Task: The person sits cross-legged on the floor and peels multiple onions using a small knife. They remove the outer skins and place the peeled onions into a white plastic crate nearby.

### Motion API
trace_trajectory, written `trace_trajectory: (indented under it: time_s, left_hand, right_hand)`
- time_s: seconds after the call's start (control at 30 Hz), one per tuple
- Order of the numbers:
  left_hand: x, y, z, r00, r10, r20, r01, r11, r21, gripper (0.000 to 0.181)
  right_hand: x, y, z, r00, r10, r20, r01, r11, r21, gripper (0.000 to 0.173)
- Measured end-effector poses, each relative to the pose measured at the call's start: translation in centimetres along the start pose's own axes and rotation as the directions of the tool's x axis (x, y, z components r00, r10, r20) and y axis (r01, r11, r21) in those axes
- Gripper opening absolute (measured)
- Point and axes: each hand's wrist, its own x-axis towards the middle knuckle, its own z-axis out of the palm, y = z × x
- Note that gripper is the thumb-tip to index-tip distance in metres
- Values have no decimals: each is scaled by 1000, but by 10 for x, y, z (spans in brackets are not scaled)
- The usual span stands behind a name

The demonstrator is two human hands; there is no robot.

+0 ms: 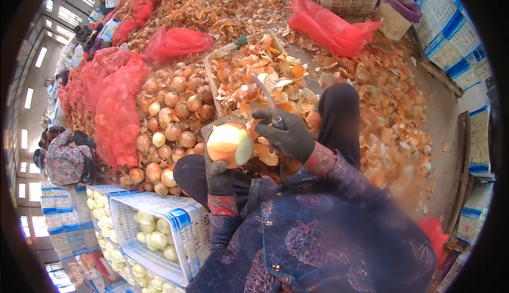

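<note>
My left hand (221,179), in a dark glove, holds a large partly peeled onion (229,145), its right side bare and pale, brown-orange skin on the rest. Just right of it, my right hand (287,133), also gloved, grips the handle of a knife with a curved blade (264,91) that points up and away. Beyond both hands lies a plastic crate (211,79) heaped with loose onion skins (274,68). Unpeeled onions (173,132) are piled to the left of this crate.
Blue-and-white crates (159,200) with peeled onions (158,239) stand at my lower left. Red mesh sacks (119,110) lie beyond the onion pile. Skins (389,134) cover the floor at right, near stacked crates (447,30). A bucket (393,20) stands at upper right. A person (67,157) sits at far left.
</note>
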Motion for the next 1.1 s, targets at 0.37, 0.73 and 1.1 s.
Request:
trace_trajectory:
  time_s: [0.37,0.73,1.1]
  left_hand:
    - [-7,-1,33,998,-67,15,68,992,-106,83]
    - [-3,-16,43,989,-150,-6,150,987,53,81]
    - [-13,-21,42,988,-156,16,157,980,-118,79]
  right_hand:
    - [-5,14,7,795,-605,48,501,610,-614,16]
    - [-13,34,-7,763,-627,158,440,325,-837,33]
    - [-9,30,-11,977,35,-208,-8,991,130,13]
